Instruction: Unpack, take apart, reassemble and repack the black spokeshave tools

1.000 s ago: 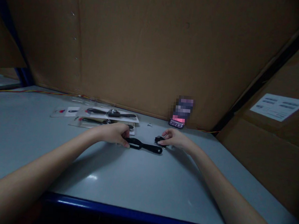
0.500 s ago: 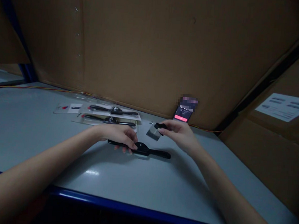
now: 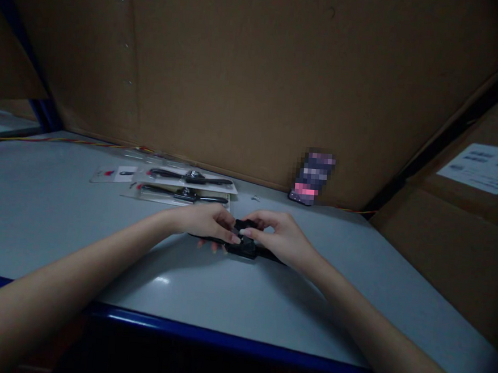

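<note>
A black spokeshave (image 3: 242,251) is held level just above the table, with its right handle partly behind my right wrist. My left hand (image 3: 208,223) is closed round its left handle, with the thumb on the middle of the body. My right hand (image 3: 277,234) pinches a small black lever cap (image 3: 243,224) against the body. The flat metal blade is mostly hidden between the fingers. Beyond the hands, a few tiny metal screws (image 3: 255,198) lie on the table.
Two more spokeshaves (image 3: 192,177) in clear packaging lie at the back, beside a flat printed card pack (image 3: 112,173). A phone (image 3: 311,179) leans on the cardboard wall (image 3: 222,82). Red and yellow wires (image 3: 77,141) run along the back. A blue edge (image 3: 171,327) borders the table's front.
My right hand has moved left and down, bringing the lever cap and blade onto the spokeshave's body. My left hand keeps its hold. The view has shifted slightly.
</note>
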